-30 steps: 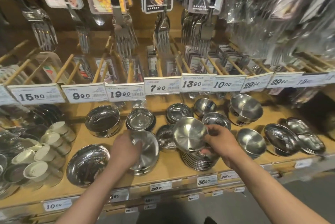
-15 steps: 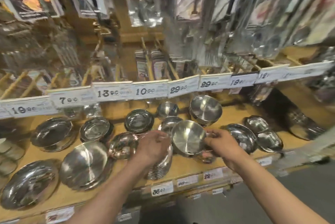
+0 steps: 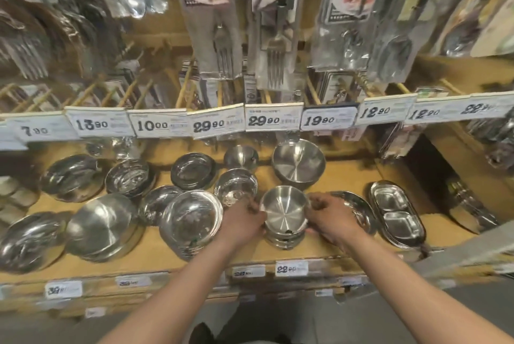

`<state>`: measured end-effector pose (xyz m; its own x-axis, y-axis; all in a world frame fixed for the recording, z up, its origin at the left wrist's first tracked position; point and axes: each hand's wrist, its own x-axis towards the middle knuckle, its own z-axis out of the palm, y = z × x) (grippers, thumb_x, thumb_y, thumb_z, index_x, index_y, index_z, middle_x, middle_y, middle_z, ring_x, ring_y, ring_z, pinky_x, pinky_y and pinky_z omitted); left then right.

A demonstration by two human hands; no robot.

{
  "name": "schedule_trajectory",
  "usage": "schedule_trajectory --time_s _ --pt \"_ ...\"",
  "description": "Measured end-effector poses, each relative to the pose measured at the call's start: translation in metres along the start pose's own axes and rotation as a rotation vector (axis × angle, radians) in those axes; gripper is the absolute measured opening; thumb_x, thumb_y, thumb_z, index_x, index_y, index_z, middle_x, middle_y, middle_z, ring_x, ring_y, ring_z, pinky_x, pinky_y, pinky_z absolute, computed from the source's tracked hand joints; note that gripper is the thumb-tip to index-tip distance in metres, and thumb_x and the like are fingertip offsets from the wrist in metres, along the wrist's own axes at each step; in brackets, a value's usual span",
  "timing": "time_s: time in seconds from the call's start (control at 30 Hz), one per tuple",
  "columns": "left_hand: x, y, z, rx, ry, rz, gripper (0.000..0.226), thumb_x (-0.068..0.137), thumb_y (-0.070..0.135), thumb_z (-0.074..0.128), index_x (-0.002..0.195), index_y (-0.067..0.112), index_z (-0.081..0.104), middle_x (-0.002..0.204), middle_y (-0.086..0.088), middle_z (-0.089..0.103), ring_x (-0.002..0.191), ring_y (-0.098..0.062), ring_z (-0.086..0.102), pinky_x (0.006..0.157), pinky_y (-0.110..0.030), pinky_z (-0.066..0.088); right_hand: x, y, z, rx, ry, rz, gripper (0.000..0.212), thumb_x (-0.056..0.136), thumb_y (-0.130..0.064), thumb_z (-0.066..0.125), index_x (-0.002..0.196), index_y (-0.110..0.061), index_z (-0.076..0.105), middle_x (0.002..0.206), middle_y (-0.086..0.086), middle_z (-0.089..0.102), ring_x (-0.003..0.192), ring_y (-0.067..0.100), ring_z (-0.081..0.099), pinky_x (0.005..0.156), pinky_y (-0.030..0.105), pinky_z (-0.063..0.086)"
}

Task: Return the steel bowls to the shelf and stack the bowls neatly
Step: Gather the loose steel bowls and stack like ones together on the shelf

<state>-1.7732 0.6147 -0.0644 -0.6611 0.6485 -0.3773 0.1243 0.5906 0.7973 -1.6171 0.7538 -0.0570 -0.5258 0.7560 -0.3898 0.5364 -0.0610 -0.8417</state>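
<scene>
Both hands flank the small steel bowl (image 3: 284, 208) atop its stack (image 3: 285, 238) at the shelf (image 3: 347, 176) front: left hand (image 3: 242, 222) and right hand (image 3: 329, 215) each have a fingertip grip on its rim, likely to seat it squarely

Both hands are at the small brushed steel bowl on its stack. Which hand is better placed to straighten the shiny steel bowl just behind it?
Left. The left hand sits directly below the shiny steel bowl; the right hand is across the small brushed steel bowl.
</scene>
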Motion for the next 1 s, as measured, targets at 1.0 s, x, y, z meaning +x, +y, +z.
schedule_trajectory --time_s 1.0 --pt "0.019 -0.010 0.015 0.008 0.045 -0.026 0.010 0.094 0.011 0.059 0.089 0.015 0.067 0.083 -0.004 0.072 0.057 -0.007 0.066 0.053 -0.016 0.053 0.012 0.022 0.010 -0.076 -0.020 0.007 0.031 0.088 -0.012 0.075 0.118 -0.008 0.065 0.090 -0.002 0.064 0.041 -0.007 0.060 0.038 0.005 0.038"
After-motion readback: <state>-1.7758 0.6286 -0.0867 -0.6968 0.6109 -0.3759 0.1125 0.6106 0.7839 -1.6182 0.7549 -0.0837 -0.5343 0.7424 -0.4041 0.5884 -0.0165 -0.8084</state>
